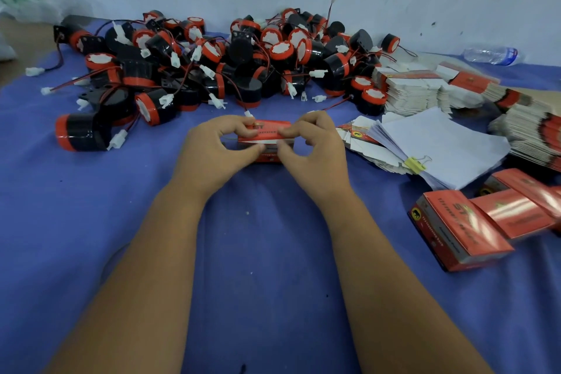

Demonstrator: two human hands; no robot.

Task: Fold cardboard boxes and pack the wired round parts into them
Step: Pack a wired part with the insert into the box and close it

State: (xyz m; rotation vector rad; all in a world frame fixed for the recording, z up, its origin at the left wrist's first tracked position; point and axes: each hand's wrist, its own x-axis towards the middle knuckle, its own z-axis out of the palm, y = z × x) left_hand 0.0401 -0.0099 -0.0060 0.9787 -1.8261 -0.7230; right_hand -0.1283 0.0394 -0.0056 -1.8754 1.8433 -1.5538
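Note:
A small red cardboard box (268, 130) sits on the blue cloth (258, 252) in the middle. My left hand (212, 150) pinches its left side with thumb and fingers. My right hand (312, 146) pinches its right side the same way. Both thumbs meet at the box's near edge, where a white flap shows. Behind the box lies a big pile of round black-and-red wired parts (212, 64) with white plugs. One such part (80, 132) lies apart at the left.
Stacks of flat unfolded boxes (425, 88) lie at the back right. A clipped sheaf of white paper (440, 146) lies right of my hands. Folded red boxes (473, 225) lie at the right edge. A plastic bottle (491, 55) lies by the wall.

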